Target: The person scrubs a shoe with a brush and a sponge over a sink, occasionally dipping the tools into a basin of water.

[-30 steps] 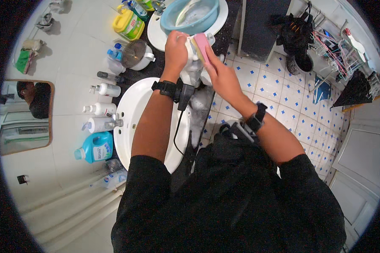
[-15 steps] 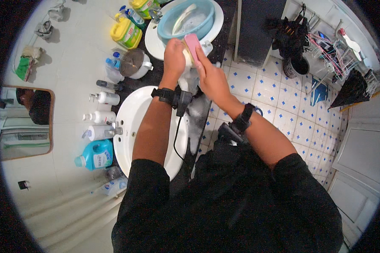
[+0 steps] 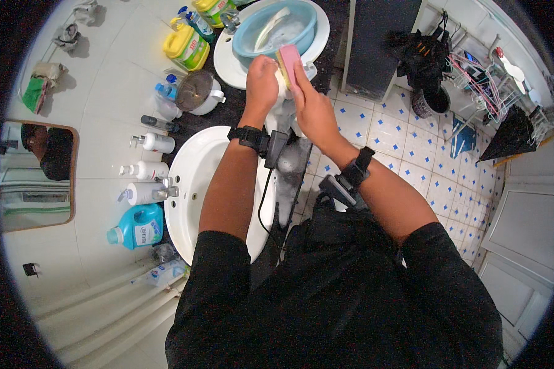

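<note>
Just beside blue basin: right hand clamped on pink brush, likely light, stiff, slippery, best gripped by its back; left hand's hold unclear.

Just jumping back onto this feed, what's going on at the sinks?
A person's right hand grips a pink brush, its pale bristle side turned toward a whitish item in the left hand. That item is mostly hidden, so I can't tell what it is. Just beyond, a blue basin sits in the far sink, holding sudsy water and a long pale object. Foam lies on the dark counter beside the near sink.
</note>
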Demonstrator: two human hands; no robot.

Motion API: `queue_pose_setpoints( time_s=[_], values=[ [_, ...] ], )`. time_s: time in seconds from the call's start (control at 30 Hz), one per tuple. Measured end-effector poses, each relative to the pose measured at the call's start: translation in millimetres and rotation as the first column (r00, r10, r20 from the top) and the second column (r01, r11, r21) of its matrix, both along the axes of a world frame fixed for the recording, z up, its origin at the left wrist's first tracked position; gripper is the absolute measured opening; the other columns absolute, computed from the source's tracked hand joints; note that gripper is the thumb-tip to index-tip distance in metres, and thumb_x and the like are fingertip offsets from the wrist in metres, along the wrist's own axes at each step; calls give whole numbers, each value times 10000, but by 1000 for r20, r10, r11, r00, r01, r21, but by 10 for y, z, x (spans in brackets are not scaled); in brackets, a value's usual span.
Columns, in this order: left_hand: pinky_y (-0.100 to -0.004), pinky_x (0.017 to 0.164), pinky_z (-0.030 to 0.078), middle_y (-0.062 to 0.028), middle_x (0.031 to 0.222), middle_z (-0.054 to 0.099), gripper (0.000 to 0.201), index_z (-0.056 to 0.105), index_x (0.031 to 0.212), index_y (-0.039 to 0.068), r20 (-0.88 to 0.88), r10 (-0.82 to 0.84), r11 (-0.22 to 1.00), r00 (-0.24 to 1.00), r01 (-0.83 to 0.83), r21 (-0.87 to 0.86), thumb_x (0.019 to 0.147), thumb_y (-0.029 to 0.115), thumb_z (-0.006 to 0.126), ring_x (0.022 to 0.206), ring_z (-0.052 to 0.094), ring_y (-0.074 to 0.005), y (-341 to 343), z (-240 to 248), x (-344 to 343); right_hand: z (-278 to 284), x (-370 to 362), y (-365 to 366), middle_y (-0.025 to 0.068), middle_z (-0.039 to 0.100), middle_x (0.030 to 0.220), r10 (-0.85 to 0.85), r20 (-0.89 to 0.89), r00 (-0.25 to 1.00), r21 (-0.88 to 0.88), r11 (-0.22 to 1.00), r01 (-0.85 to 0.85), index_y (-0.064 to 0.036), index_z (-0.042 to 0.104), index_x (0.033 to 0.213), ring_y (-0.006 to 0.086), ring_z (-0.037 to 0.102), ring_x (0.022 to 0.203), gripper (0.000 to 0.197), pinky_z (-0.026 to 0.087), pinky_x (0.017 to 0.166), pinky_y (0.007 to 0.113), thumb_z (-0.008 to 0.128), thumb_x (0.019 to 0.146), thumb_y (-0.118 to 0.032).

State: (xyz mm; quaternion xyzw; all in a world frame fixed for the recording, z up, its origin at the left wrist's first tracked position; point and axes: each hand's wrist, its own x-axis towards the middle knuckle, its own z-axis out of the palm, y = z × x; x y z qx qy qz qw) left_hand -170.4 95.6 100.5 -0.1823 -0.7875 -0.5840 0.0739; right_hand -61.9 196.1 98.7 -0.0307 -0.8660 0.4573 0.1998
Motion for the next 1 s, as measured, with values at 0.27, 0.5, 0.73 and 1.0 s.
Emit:
queue_pose_setpoints(
  time_s=[0.27,0.5,0.73,1.0],
  values=[
    [-335,794,419,-164,847,593,188,562,836,-35,-67,36,999,997,-38,-29,843,127,468,837,562,-262,-8,-66,-43,1,93,-121,310,581,981,17,12,1000,-152,988,-16,-201,219,1463,472,592,810,539,473,652,433,419,965,-165],
    [-328,795,422,-150,841,589,180,564,830,-31,19,13,996,1000,-15,88,841,118,462,836,562,-253,-186,-39,-47,-351,309,-270,305,561,1064,58,-58,997,-172,983,-67,-189,227,1461,476,589,820,553,478,653,457,428,950,-128],
    [-329,791,422,-144,838,581,179,551,825,-27,19,104,993,994,-105,55,848,126,461,832,556,-252,-200,11,41,103,-69,-191,305,584,835,44,-21,999,-111,993,-46,-160,231,1453,456,592,724,552,449,614,505,447,944,-151],
    [-328,799,423,-145,836,580,165,563,818,-23,-46,84,996,995,-83,27,840,98,454,835,561,-262,-212,34,144,-34,41,-262,319,574,814,8,-68,998,-170,985,-20,-167,247,1448,454,594,720,547,459,610,490,453,941,-164]
  ],
)
